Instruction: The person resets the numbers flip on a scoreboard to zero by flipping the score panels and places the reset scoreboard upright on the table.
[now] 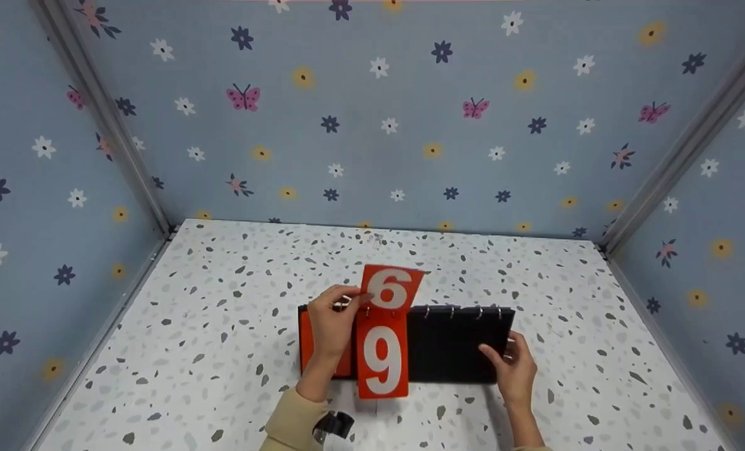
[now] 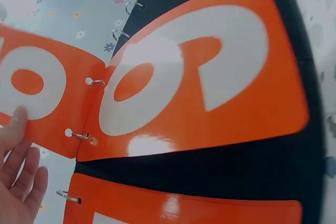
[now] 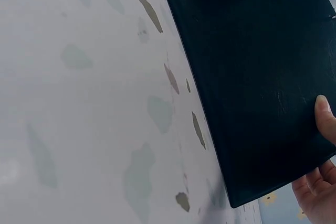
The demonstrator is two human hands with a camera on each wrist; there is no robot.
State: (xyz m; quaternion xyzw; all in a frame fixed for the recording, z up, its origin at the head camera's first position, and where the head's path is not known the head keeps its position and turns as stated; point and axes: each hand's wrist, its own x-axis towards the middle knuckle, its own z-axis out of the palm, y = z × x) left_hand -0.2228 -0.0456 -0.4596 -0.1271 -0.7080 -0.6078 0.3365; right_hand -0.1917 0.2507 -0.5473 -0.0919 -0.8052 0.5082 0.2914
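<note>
A black flip scoreboard (image 1: 453,351) with metal rings along its top edge stands on the table, leaning back. My left hand (image 1: 331,322) pinches a red number card (image 1: 390,288) that is lifted above the rings and reads as a 6. Below it, a red card with a white 9 (image 1: 381,363) hangs over the front. Another orange-red card (image 1: 306,341) is partly covered by my left hand; its ring and upper part show in the left wrist view. My right hand (image 1: 517,369) grips the board's right edge, thumb on the black front and fingers behind.
The speckled white table (image 1: 234,282) surrounds the board. Blue flowered panels (image 1: 385,169) rise behind and at both sides, joined by grey metal corner posts (image 1: 106,116). A black strap (image 1: 336,424) shows near my left sleeve.
</note>
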